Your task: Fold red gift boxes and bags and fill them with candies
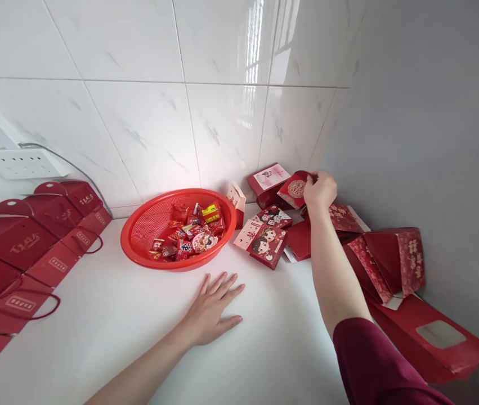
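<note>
"At the far side of the table (pixel 277 326), where is the red box with the round gold emblem (pixel 294 190)?"

"Just left of the right hand (pixel 321 191), which pinches its edge."

"And the left hand (pixel 210 313)?"

"Released, palm down with fingers spread, just in front of the red basket (pixel 148 222) of wrapped sweets (pixel 184 247)."

The right arm (pixel 332 270) wears a sleeve (pixel 376 365) of deep maroon cloth, wine-red where light catches it and almost plum in its shadowed folds. It is plain and loosely cut, wider than the arm, with a neat hem (pixel 352 323) near the elbow. From there to the right grip (pixel 321 190), a human hand, everything is bare. The left arm (pixel 146 368) and left grip (pixel 210 315) are bare too, with slender, tapering fingers (pixel 229 323).
</note>
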`<state>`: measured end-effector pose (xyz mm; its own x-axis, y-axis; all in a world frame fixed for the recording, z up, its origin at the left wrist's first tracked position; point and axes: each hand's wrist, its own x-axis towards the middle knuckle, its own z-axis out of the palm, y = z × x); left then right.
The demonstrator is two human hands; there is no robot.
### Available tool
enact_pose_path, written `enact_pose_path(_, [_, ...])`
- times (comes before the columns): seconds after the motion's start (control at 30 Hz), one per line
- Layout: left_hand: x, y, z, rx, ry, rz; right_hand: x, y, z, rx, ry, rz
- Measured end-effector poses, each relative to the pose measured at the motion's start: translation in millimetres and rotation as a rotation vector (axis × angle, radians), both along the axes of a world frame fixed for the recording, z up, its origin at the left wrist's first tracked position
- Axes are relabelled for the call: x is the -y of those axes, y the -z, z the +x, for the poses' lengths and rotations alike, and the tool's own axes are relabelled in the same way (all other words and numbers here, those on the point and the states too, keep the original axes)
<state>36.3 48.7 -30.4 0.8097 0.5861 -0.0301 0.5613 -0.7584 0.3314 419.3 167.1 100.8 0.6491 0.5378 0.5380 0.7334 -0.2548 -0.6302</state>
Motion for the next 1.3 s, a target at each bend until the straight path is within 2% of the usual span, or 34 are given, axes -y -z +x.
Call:
enact_pose_path(0.1, [-0.8,1.8,-0.6,0.025,0.010,0.024,21.4,-21.3,-4.1,0.093,-0.077,0.197])
enact_pose_path(0.17, [-1.1,2.1,-1.0,0.030,0.013,0.030,40.1,-31.4,-17.6,0.109,-0.238,0.435])
enact_pose_path(0.23, [-0.3,1.8,-1.2,0.025,0.012,0.022,61.4,-37.2,-39.8,-0.013,-0.426,0.617])
enact_pose_path(0.3, [1.9,1.5,-1.4,0.028,0.003,0.009,83.2,-38.9,-66.2,-0.244,-0.649,0.675])
enact_pose_path(0.37, [5.5,0.8,-2.7,0.102,-0.026,-0.006,102.4,-36.3,-90.8,-0.433,-0.856,0.632])
enact_pose_path(0.43, [10.0,-1.2,-7.1,0.290,-0.105,-0.024,116.9,-29.5,-109.8,-0.554,-1.032,0.509])
enact_pose_path(0.5, [14.7,-5.6,-16.1,0.492,-0.208,-0.027,126.4,-18.6,-122.9,-0.628,-1.224,0.336])
enact_pose_path(0.57, [19.6,-12.3,-29.1,0.610,-0.294,-0.009,132.1,-4.4,-132.4,-0.663,-1.419,0.134])
enact_pose_path(0.63, [24.8,-20.3,-43.1,0.724,-0.359,0.042,136.0,11.2,-140.3,-0.631,-1.544,-0.047])
enact_pose_path(0.7, [31.1,-28.3,-53.7,0.890,-0.410,0.141,139.4,26.8,-147.6,-0.537,-1.573,-0.165])
enact_pose_path(0.77, [38.5,-35.7,-58.1,0.982,-0.426,0.270,143.4,41.8,-153.6,-0.477,-1.540,-0.211])
enact_pose_path(0.93, [54.9,-47.8,-51.0,0.680,-0.322,0.494,158.4,75.2,-161.0,-0.604,-1.486,-0.234])
enact_pose_path(1.03, [56.8,-48.6,-48.2,0.622,-0.405,0.546,168.6,89.4,-162.0,-0.598,-1.396,-0.199])
enact_pose_path(1.13, [53.8,-47.7,-50.0,0.714,-0.469,0.377,175.6,95.5,-162.4,-0.643,-1.331,-0.129])
enact_pose_path(1.3, [47.5,-43.9,-57.0,0.998,-0.596,-0.063,176.0,97.6,-161.6,-0.935,-1.454,-0.078])
